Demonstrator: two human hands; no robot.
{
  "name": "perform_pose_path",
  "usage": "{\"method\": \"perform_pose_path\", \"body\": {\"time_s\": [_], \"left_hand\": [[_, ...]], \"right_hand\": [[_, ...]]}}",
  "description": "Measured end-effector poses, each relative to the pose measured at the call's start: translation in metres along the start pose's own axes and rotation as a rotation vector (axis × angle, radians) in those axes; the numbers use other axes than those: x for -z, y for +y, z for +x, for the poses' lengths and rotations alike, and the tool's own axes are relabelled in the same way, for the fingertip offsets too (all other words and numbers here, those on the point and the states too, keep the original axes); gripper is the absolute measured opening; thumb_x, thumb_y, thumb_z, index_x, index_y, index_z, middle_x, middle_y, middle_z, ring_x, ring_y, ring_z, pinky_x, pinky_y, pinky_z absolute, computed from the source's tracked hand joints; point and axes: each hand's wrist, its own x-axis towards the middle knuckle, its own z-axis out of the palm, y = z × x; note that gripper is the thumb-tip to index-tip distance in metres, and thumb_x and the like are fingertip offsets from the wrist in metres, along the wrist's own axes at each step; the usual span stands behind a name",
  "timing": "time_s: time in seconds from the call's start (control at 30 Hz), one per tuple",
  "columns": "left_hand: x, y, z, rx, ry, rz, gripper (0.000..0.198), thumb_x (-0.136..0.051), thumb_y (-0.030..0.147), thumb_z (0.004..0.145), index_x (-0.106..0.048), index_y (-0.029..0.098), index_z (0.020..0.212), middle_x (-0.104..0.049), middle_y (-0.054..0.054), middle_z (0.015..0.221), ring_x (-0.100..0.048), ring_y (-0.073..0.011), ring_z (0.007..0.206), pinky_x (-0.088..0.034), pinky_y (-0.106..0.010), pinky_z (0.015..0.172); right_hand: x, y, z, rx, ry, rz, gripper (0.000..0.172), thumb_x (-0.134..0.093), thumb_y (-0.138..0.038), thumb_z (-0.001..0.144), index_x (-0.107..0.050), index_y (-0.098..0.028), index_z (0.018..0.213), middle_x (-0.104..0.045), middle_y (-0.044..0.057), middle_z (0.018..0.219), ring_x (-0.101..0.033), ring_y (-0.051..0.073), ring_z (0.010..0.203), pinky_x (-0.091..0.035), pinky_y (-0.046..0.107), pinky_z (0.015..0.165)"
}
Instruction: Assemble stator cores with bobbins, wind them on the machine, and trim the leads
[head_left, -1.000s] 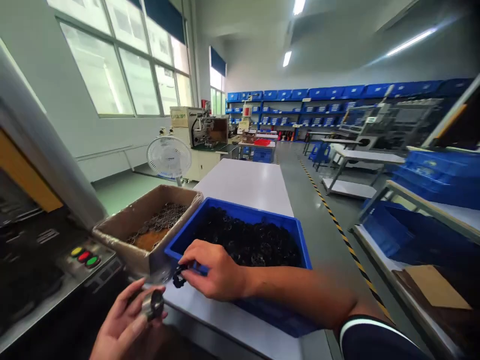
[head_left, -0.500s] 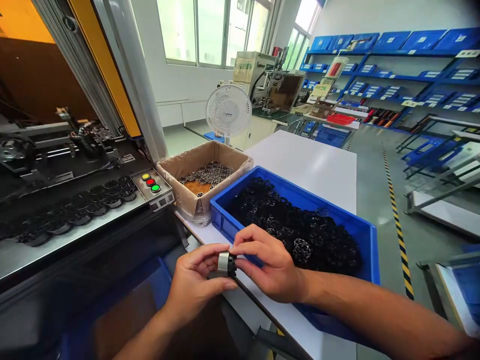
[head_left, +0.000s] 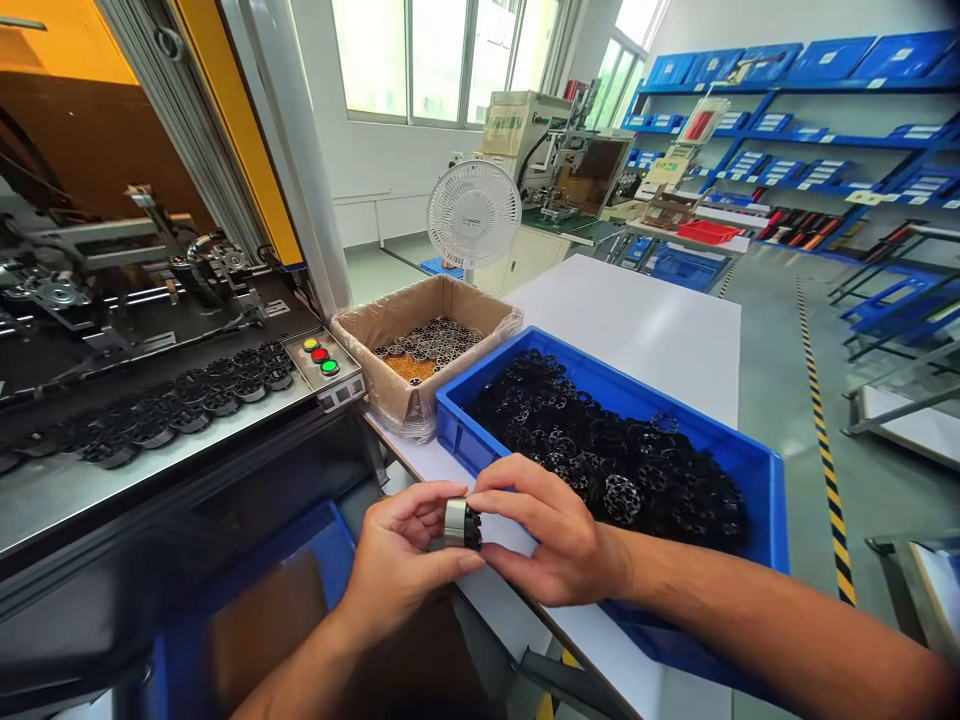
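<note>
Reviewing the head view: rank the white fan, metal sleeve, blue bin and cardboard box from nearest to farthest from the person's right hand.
1. metal sleeve: between left hand and right hand.
2. blue bin: just beyond, extending rightward.
3. cardboard box: left of the bin.
4. white fan: behind the box, farthest.

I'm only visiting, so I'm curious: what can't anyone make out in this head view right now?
All in the head view:
Whether the black part reaches inside the metal ring: the ring's own wall hides it.
Some of the blue bin's near side: hidden by the right hand.
The machine's left end: cut off by the left edge.
Shelf labels: too small to read.
</note>
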Motion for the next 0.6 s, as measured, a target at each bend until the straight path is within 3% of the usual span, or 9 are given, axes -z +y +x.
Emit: {"method": "perform_pose_path", "body": {"time_s": [0.4, 0.6], "left_hand": [[0.0011, 0.0019, 0.0021, 0.042, -0.01, -0.032, 0.05, -0.094, 0.007, 0.047, -0.08, 0.022, 0.093, -0.078, -0.002, 0.074, -0.072, -0.0143, 0.067, -0.057, -0.017, 0.062], [0.0023, 0.0046, 0.001, 0.089, -0.007, 0.007, 0.05, -0.094, 0.009, 0.046, -0.081, 0.021, 0.092, -0.08, -0.006, 0.082, -0.075, -0.0166, 0.073, -0.058, -0.017, 0.068]], "right_hand": [[-0.0017, 0.0055, 0.0011, 0.098, 0.043, -0.084, 0.04, -0.065, -0.033, 0.092, -0.058, -0.01, 0.123, -0.066, 0.015, 0.095, -0.064, 0.021, 0.086, -0.059, 0.035, 0.073], [0.0029, 0.0092, 0.0008, 0.221, 0.029, -0.221, 0.035, -0.06, -0.035, 0.096, -0.063, -0.004, 0.111, -0.068, 0.016, 0.089, -0.064, 0.023, 0.083, -0.059, 0.037, 0.071]]}}
